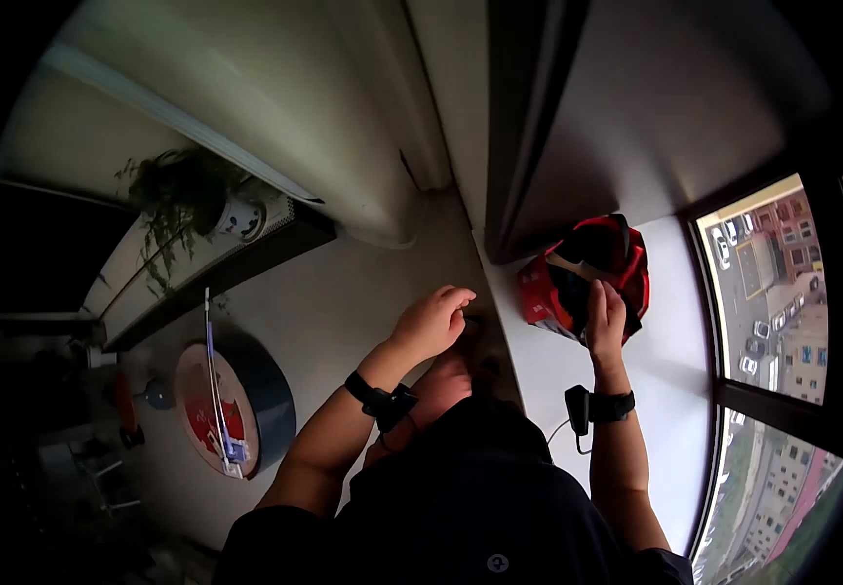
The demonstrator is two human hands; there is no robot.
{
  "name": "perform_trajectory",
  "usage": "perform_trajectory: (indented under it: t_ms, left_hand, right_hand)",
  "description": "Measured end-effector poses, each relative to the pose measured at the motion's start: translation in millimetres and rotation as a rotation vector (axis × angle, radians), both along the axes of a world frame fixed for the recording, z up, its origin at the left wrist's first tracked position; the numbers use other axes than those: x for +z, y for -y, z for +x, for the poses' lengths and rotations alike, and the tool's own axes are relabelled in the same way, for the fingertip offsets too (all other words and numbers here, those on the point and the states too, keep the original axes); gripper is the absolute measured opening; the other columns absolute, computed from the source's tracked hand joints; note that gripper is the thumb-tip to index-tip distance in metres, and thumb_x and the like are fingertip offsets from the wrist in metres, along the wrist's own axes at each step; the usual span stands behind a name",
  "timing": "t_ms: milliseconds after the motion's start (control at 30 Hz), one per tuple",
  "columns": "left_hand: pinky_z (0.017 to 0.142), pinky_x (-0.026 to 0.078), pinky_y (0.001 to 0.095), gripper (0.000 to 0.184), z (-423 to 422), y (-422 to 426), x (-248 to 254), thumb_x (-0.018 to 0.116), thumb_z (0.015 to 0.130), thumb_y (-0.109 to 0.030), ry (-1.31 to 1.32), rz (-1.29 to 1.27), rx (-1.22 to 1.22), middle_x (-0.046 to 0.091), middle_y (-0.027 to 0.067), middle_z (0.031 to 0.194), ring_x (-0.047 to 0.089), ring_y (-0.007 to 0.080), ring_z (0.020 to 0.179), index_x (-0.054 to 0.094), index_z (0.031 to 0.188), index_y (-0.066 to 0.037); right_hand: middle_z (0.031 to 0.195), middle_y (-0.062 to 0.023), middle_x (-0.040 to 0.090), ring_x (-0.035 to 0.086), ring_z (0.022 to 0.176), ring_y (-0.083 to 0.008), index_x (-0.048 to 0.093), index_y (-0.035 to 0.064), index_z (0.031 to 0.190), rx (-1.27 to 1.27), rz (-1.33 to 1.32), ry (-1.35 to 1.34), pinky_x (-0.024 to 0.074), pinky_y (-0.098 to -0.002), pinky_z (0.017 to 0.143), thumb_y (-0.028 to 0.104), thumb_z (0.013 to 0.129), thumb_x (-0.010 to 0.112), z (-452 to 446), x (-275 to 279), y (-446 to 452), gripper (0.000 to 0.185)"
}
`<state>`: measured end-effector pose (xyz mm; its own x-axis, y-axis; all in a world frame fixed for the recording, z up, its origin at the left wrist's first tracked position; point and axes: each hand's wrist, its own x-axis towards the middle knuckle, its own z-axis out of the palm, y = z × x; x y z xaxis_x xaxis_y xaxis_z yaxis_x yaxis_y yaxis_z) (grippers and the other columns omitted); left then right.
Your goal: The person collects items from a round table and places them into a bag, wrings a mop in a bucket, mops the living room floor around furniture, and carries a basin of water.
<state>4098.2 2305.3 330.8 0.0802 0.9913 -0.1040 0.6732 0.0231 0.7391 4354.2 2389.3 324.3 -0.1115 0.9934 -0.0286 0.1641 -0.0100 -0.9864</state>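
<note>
Head view, single frame: a red bag with a dark interior and light markings [541, 296], its material glossy and crumpled-looking, stands on a smooth white ledge [563, 400] beside a dark-framed window [767, 292]. The bag's mouth gapes toward the camera, and a pale strip shows inside the opening. The person's right hand [607, 317] is at the near side of that mouth, fingers bunched narrowly together, fingertips over the opening; whether they pinch the rim or something else cannot be told at this angle. The left hand [433, 322] hangs in the air left of the ledge, well apart from the bag, palm turned inward and fingers loosely curled with the thumb close to them — the exact gap is unclear. Each wrist carries a black strap with a box-shaped module, one on the left [380, 400] and one on the right [602, 406], each with a thin cable. Dark clothing [470, 517] fills the lower centre. To the left, a drum-shaped piece with a dark blue-grey side [280, 409] bears a long, slender blue-and-white object [213, 366] across its pink-and-red top. Farther up — a feathery green plant [173, 200] in a white patterned pot [241, 219].
</note>
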Motion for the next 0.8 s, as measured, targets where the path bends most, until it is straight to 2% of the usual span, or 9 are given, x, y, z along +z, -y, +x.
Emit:
perform_trajectory:
  t_ms: [133,233,333,400,467,500,633,700,800]
  left_hand:
    - [0.070,0.047,0.0310,0.027,-47.3,102.8,-13.1,0.051,0.076,-0.005,-0.038,-0.028,0.278,0.057,0.0087,0.093,0.057,0.0228,0.084,0.052,0.102,-0.007]
    - [0.071,0.046,0.0316,0.026,-72.2,181.1,-13.8,0.051,0.076,-0.008,-0.082,-0.157,0.458,0.058,0.0096,0.092,0.057,0.0241,0.084,0.053,0.102,-0.007]
    - [0.071,0.046,0.0320,0.026,-89.1,250.3,-12.9,0.051,0.076,-0.007,-0.057,-0.143,0.643,0.058,0.0099,0.090,0.057,0.0244,0.083,0.053,0.102,-0.007]
    - [0.070,0.046,0.0324,0.024,-94.6,288.7,-14.1,0.050,0.076,-0.007,-0.038,-0.080,0.765,0.058,0.0096,0.089,0.057,0.0241,0.081,0.054,0.100,-0.006]
    - [0.068,0.045,0.0325,0.022,-105.3,338.6,-11.4,0.050,0.076,-0.007,0.059,-0.117,0.945,0.058,0.0089,0.087,0.057,0.0235,0.079,0.055,0.098,-0.005]
    - [0.067,0.045,0.0326,0.022,-109.4,357.3,-15.8,0.050,0.077,-0.010,0.046,-0.086,0.965,0.058,0.0082,0.086,0.057,0.0231,0.077,0.055,0.097,-0.005]
    - [0.068,0.046,0.0339,0.022,-136.8,437.1,-25.0,0.049,0.077,-0.013,-0.007,-0.159,1.040,0.058,0.0083,0.087,0.057,0.0240,0.078,0.056,0.098,-0.007]
    - [0.069,0.046,0.0341,0.022,-157.4,488.5,-32.7,0.049,0.078,-0.013,0.010,-0.168,1.089,0.058,0.0082,0.087,0.057,0.0240,0.078,0.056,0.098,-0.007]
    - [0.069,0.046,0.0338,0.023,-189.0,576.4,-43.8,0.048,0.078,-0.012,0.021,-0.202,1.169,0.058,0.0082,0.086,0.057,0.0244,0.080,0.057,0.099,-0.007]
  right_hand:
    - [0.064,-0.0005,0.044,0.038,0.060,-0.0071,0.048,-0.0003,0.073,0.401,0.126,0.076,0.0327,-0.0218,0.053,0.020,0.092,0.040,-52.6,-14.2,55.0,0.029]
    - [0.066,-0.0032,0.044,0.041,0.060,-0.0090,0.042,0.0017,0.092,0.801,-0.150,0.033,0.0356,-0.0216,0.054,0.021,0.092,0.040,-114.8,0.7,101.1,0.020]
    - [0.065,-0.0024,0.044,0.044,0.060,-0.0102,0.037,0.0024,0.099,1.082,-0.152,0.045,0.0404,-0.0242,0.056,0.019,0.092,0.041,-165.9,-6.4,139.5,0.019]
    - [0.065,-0.0037,0.047,0.047,0.060,-0.0116,0.041,0.0012,0.095,1.153,-0.212,0.027,0.0411,-0.0245,0.056,0.015,0.090,0.045,-195.2,-4.8,163.7,0.015]
    - [0.065,-0.0061,0.051,0.049,0.059,-0.0134,0.048,0.0007,0.088,1.417,-0.116,0.214,0.0419,-0.0249,0.055,0.012,0.086,0.049,-238.8,-1.3,198.3,0.011]
    - [0.065,-0.0093,0.054,0.051,0.058,-0.0156,0.053,0.0003,0.081,1.422,-0.110,0.211,0.0424,-0.0267,0.054,0.010,0.082,0.054,-254.0,-11.0,214.5,0.010]
    - [0.066,-0.0114,0.055,0.052,0.056,-0.0176,0.055,0.0010,0.082,1.628,0.138,0.405,0.0427,-0.0295,0.053,0.011,0.080,0.056,-319.6,-27.1,272.5,0.010]
    - [0.066,-0.0127,0.056,0.052,0.056,-0.0195,0.055,0.0010,0.082,1.568,0.104,0.656,0.0423,-0.0309,0.053,0.012,0.079,0.057,-357.6,-48.4,312.9,0.012]
    - [0.066,-0.0125,0.056,0.053,0.058,-0.0201,0.055,0.0019,0.080,1.600,0.175,0.672,0.0420,-0.0310,0.053,0.015,0.078,0.057,-419.8,-79.8,380.2,0.013]
